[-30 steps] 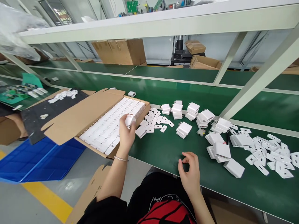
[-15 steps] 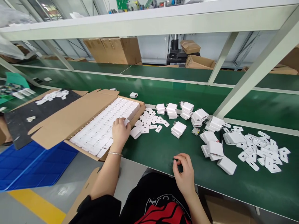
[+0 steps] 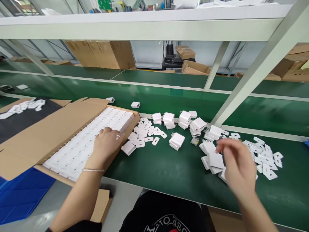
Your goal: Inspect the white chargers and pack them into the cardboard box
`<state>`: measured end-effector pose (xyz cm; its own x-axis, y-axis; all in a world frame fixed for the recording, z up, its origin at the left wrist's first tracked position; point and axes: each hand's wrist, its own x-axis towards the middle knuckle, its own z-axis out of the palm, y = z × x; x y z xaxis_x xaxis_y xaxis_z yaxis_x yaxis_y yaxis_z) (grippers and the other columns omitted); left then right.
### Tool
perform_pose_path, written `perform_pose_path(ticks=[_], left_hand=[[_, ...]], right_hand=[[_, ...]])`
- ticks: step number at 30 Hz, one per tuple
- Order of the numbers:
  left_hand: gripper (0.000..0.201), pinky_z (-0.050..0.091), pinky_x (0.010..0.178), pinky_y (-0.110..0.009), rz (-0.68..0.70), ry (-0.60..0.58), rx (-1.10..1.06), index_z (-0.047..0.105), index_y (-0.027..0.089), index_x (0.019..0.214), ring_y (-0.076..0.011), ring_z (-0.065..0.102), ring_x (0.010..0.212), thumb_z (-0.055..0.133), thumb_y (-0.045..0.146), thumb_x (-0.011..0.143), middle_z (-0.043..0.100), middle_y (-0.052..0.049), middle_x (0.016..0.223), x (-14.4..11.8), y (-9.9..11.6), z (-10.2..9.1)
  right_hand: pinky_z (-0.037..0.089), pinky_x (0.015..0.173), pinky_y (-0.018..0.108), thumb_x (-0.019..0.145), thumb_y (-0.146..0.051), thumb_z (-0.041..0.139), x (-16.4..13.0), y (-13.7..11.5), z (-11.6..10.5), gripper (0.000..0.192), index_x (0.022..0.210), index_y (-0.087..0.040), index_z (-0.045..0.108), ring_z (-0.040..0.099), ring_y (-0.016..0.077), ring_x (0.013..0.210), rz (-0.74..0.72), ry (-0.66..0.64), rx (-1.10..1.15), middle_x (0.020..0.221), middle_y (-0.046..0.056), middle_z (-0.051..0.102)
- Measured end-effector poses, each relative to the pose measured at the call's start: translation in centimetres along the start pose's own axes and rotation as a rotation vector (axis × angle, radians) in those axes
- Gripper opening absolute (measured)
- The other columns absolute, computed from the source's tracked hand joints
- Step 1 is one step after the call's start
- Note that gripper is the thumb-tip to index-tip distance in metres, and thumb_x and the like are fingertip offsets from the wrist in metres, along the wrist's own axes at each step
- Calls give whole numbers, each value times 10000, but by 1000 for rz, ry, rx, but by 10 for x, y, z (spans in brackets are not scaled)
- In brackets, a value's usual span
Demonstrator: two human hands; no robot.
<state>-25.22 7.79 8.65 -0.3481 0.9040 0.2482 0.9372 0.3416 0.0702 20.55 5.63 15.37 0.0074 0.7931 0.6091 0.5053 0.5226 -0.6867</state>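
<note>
My left hand (image 3: 107,145) is over the right side of an open cardboard box (image 3: 131,129) filled with rows of white plug chargers (image 3: 82,151). Its fingers close around a small white charger (image 3: 118,137), mostly hidden by the hand. My right hand (image 3: 238,166), smeared by motion, is above a stack of white chargers (image 3: 215,160) on the green bench. Its thumb and forefinger are apart, and nothing shows between them. Thin white slotted plates (image 3: 142,130) lie beside the box, near one loose charger (image 3: 128,148).
More slotted plates (image 3: 267,158) are heaped at the right. Several charger stacks (image 3: 184,119) line the back of the green bench (image 3: 154,170). A slanted shelf post (image 3: 246,74) rises behind them. The box's flap (image 3: 48,132) extends left, near a black mat (image 3: 14,125).
My right hand has moved right and up from the bench's front edge to the charger stacks. The view has shifted; my left hand remains at the box.
</note>
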Motion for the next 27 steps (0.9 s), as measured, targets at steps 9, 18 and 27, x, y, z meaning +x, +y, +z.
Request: perform_pose_path(ticks=[9,18,27], left_hand=[[364,547,958,-529,245,-99,172,641,119,1255,-439,650,1162,548,314,961,626,-210,1204,137,42,-47],[923,553,983,-427,433,-470,23,492,250,1575,-397,699,1224,853,249,726,557,-199,1554,261,121,41],[644,384,1195,-530,398,-403,-16,525,195,1539,-444,483,1449,687,289,923,504,-194,1612,314,68,62]], right_hand=[[506,824,344,954,-105,518,231,144,76,334,1227,-46,700,732,259,1066,275,-714,-671,1217,206,688],[440,629,310,638,77,705,238,192,85,491,1075,-144,736,765,314,858,229,-1035,-1118,1122,188,737],[445,833,471,754,62,615,249,192,84,470,1154,-157,730,758,428,975,14,-1098,-1328,1069,204,783]])
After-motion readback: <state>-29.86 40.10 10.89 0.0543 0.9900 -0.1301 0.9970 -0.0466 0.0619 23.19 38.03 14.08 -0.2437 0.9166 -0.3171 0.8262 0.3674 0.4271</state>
